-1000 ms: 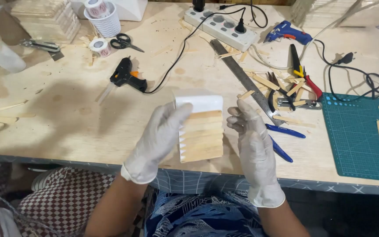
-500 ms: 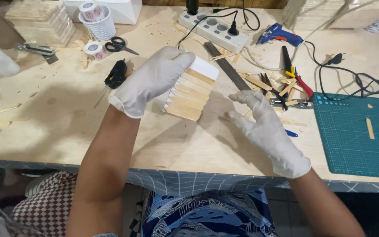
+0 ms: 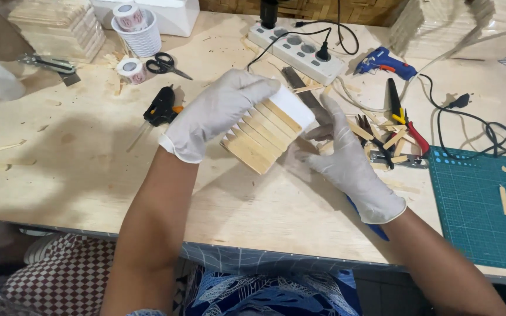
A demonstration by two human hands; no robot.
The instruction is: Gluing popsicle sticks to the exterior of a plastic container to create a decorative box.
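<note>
A white block clad in flat wooden sticks (image 3: 267, 131) hangs tilted above the plywood table (image 3: 89, 169). My left hand (image 3: 218, 111), in a white glove, grips it from the upper left. My right hand (image 3: 346, 158), also gloved, rests with spread fingers against the block's lower right side. A black glue gun (image 3: 160, 105) lies on the table just left of my left hand.
Pliers and loose stick pieces (image 3: 396, 129) lie right of my right hand. A green cutting mat (image 3: 481, 205) is at the right edge. A power strip (image 3: 297, 52), blue glue gun (image 3: 385, 61), scissors (image 3: 168, 64), tape rolls and stacked sticks (image 3: 57, 26) sit at the back.
The block moved from in front of me up and away over the table, tilting on its side. My left hand shifted on top of it; my right hand followed to its side.
</note>
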